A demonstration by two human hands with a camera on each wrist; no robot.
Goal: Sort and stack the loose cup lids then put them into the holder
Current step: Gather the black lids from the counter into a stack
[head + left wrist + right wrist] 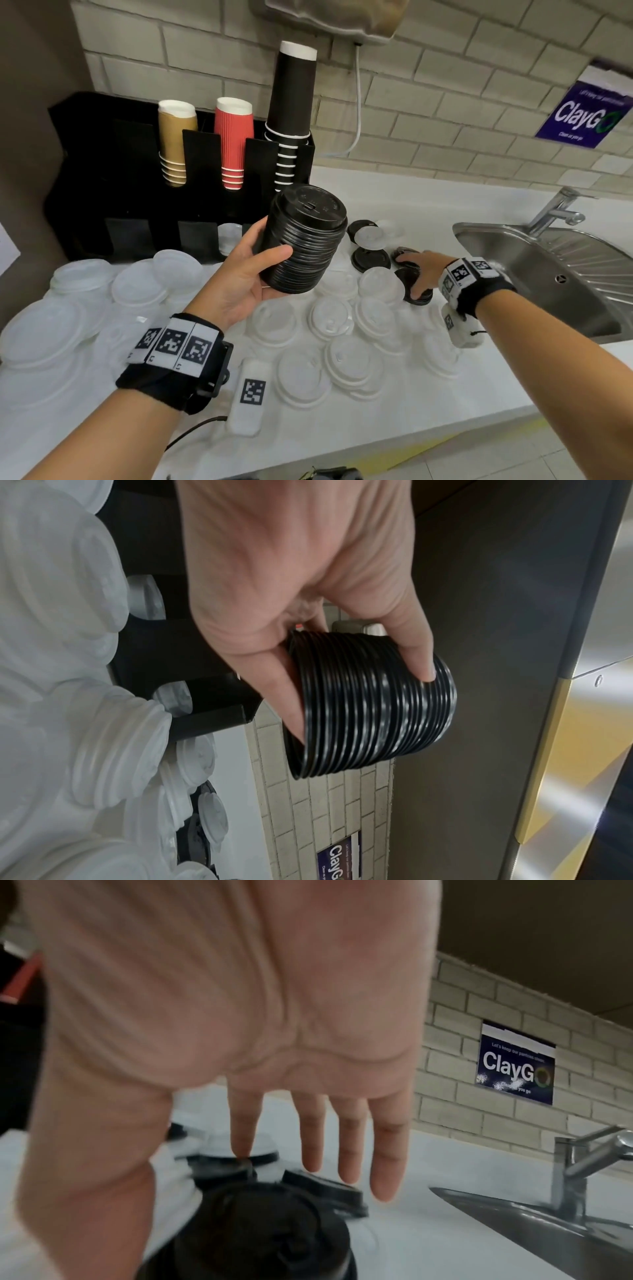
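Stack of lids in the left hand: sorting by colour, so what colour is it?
Black, the ribbed stack of plastic lids; clearest in the head view.

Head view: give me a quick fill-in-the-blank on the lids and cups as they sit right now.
1. The left hand grips a stack of ____ lids.
2. The right hand reaches with straight fingers over loose black lids beside the ____.
3. In the cup holder, the red cups stand between the brown cups and the ____ cups.

Missing words: black; sink; black
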